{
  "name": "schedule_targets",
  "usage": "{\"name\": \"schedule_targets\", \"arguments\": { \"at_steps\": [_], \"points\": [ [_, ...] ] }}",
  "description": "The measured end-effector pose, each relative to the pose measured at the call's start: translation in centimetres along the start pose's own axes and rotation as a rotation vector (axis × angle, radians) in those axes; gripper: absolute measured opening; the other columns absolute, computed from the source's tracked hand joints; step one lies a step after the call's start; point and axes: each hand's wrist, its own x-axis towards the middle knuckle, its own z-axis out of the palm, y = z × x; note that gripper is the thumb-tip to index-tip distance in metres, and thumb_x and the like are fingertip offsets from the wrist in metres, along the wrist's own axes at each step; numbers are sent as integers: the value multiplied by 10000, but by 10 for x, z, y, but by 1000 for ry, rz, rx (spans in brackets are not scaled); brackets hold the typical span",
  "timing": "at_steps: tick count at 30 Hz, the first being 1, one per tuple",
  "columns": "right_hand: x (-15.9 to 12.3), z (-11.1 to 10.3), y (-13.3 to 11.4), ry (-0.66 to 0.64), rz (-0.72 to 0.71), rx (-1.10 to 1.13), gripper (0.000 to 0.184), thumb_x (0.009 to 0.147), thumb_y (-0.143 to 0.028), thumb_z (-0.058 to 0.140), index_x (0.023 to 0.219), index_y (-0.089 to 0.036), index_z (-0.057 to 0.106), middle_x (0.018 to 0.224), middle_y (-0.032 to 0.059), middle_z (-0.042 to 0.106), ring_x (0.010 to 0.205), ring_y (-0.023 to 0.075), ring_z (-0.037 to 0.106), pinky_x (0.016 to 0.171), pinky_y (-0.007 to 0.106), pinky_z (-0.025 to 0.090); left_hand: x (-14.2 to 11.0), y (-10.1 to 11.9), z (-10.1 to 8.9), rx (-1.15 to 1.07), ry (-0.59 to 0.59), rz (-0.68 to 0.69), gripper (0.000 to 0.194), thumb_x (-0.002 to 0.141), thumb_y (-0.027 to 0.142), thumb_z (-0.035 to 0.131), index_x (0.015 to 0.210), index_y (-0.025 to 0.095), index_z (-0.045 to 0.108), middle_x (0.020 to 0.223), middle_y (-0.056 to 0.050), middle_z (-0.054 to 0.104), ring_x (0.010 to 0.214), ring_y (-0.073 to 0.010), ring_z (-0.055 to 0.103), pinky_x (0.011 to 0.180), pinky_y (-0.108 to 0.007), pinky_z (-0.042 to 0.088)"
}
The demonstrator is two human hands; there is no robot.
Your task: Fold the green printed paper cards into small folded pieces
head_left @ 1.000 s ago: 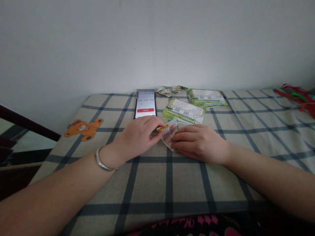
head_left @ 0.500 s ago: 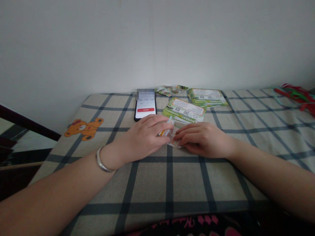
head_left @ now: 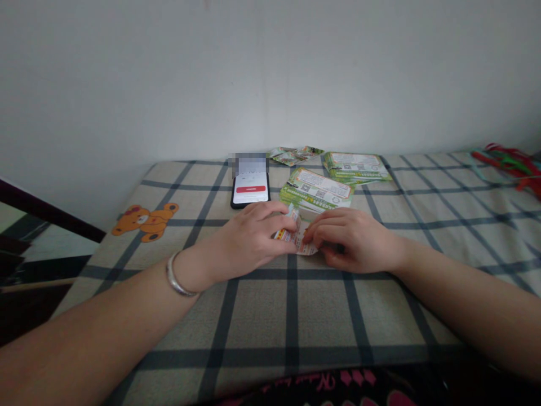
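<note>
A small printed paper leaflet (head_left: 299,241), white with red and yellow marks, lies partly folded on the checked cloth (head_left: 262,316). My left hand (head_left: 249,237), with a silver bangle at the wrist, pinches its left side. On the leaflet's right side my right hand (head_left: 353,237) presses with curled fingers. The two hands nearly touch over the paper, and most of it is hidden under the fingers.
Two stacks of green leaflets (head_left: 316,192) (head_left: 356,166) lie just beyond the hands, with folded ones (head_left: 296,154) near the wall. A phone (head_left: 250,186) with a lit screen lies left of them. Red and green strips (head_left: 509,162) sit far right. An orange bear print (head_left: 143,220) marks the cloth.
The leaflet stood open and flat between the hands; both hands have closed in together and folded it smaller. The right hand's fingers have curled over it.
</note>
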Motion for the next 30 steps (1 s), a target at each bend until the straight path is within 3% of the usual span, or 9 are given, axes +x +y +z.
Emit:
{"name": "schedule_targets", "arguments": {
  "at_steps": [13, 22, 30],
  "points": [
    [-1, 0, 0, -11, 30, -12, 242, 734, -104, 528, 931, -177, 648, 873, 43, 657, 864, 179, 600, 785, 331, 476, -1, 0, -2, -18, -39, 41, 290, 918, 188, 545, 1142, 331, 661, 1195, -18, 594, 1176, -249, 468, 994, -419, 448],
    [0, -1, -1, 18, 44, -23, 192, 767, -110, 526, 914, -162, 638, 854, 43, 641, 840, 174, 591, 771, 316, 458, -1, 1, -3, 14, -43, 55, 282, 913, 161, 532, 1134, 283, 657, 1254, -35, 573, 1232, -268, 459, 1024, -460, 453],
    [2, 0, -2, 68, 152, 59, 142, 842, -154, 526, 912, -168, 649, 827, 47, 631, 799, 164, 577, 731, 301, 439, -2, 1, -3, -15, -70, 42, 268, 893, 150, 559, 1109, 273, 658, 1275, -30, 560, 1273, -263, 427, 1071, -462, 424]
  ]
}}
